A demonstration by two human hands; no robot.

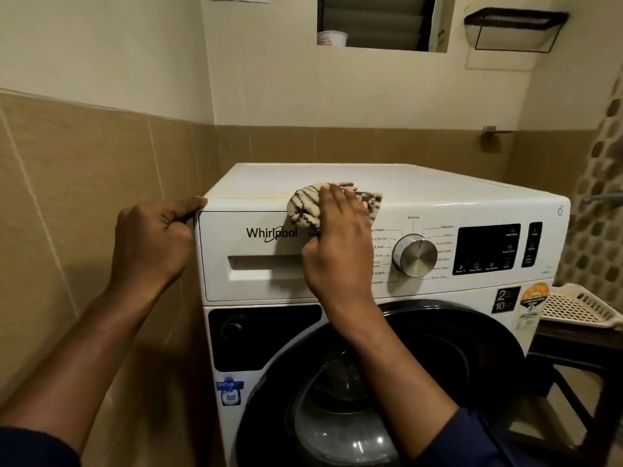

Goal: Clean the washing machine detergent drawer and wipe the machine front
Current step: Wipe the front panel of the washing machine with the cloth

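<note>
A white front-loading washing machine (438, 190) stands against the tiled wall. Its detergent drawer (256, 261) at the upper left of the front is pushed in, with a recessed handle slot. My right hand (340, 244) presses a cream cloth with dark stripes (306, 205) against the top front edge, just right of the drawer and left of the silver dial (416, 256). My left hand (153, 244) grips the machine's upper left corner, fingers curled around the edge. The dark round door (472, 338) lies below my right forearm.
A dark control display (487, 247) sits right of the dial. A cream plastic basket (580, 306) rests on a dark stand at the right. Tiled wall runs close along the left. A black wire shelf (515, 26) and a window niche with a cup (332, 38) are high up.
</note>
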